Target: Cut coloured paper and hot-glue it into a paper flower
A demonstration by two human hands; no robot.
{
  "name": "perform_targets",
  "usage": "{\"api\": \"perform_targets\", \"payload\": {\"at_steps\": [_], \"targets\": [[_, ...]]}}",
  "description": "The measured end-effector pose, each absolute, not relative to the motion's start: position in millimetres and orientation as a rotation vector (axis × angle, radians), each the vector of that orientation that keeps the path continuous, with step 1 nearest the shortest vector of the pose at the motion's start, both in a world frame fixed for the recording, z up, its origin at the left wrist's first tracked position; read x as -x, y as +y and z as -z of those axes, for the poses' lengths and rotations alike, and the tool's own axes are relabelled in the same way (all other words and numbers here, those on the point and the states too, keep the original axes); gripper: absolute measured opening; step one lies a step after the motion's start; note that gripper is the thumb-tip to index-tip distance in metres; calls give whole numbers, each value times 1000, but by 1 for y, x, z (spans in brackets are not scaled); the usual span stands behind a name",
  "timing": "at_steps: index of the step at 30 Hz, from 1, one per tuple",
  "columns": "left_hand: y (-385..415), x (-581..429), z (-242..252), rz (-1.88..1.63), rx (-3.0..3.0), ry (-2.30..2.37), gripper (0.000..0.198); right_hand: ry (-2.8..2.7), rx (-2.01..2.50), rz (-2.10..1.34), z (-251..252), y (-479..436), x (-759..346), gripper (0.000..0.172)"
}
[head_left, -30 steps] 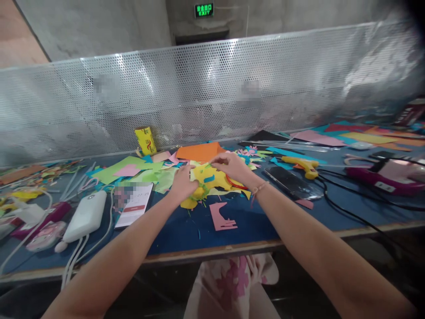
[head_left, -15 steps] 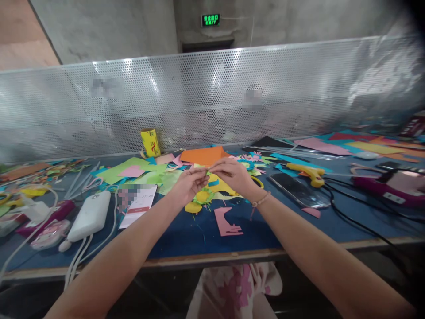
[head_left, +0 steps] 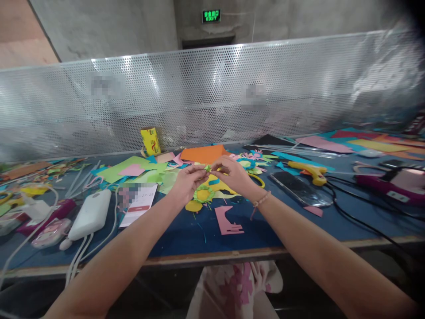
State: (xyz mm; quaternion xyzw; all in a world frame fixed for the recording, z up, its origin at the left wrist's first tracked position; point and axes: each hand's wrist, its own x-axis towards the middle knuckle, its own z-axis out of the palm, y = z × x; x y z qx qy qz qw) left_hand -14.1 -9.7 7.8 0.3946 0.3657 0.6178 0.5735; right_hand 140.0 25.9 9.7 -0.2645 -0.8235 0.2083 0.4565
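Between the fingertips of both hands is a small green paper piece [head_left: 207, 168]. My left hand [head_left: 187, 182] pinches it from the left, and my right hand [head_left: 232, 175] closes on it from the right; its exact shape is too small to tell. Just below the fingers lies a yellow-green paper flower [head_left: 203, 194], beside a yellow paper round [head_left: 194, 206]. A pink paper offcut [head_left: 228, 220] rests nearer the front edge. Behind my hands is an orange sheet [head_left: 202, 154].
To the right lie a yellow glue gun [head_left: 308, 172] with a black cord and a dark phone [head_left: 297, 188]. A lit phone [head_left: 141, 206], a white power bank [head_left: 91, 215] and cables are on the left. A perforated metal screen [head_left: 199, 102] stands behind.
The fingertips have shifted slightly, and more of the green piece shows between them. Both hands stay over the same spot; the view has tilted a little.
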Motion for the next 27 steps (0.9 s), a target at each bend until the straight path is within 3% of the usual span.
{"api": "perform_targets", "payload": {"at_steps": [27], "targets": [[-15, 11, -12, -1400, -1108, 1030, 11, -2152, 794, -464, -12, 26, -140, 8]]}}
